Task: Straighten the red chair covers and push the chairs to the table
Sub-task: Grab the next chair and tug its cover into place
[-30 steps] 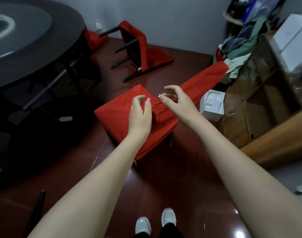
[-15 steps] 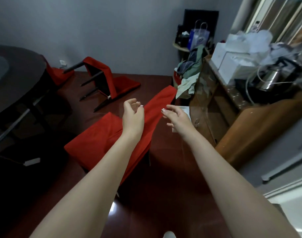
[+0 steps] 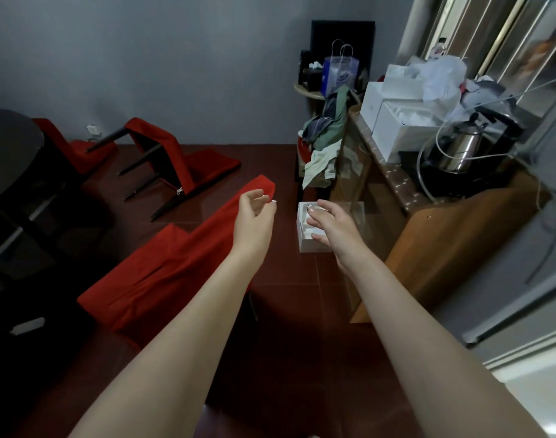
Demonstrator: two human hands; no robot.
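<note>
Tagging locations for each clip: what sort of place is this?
Probably a dining room in a home or small restaurant: a dark round table, red-covered chairs, and a cluttered sideboard holding a kettle.

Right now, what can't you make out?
Head view:
- Table: cut off by the left edge.
- Near chair: legs mostly hidden under its cover.
- Floor box: contents blocked by right hand.
- Far chair: partly behind the table.
</note>
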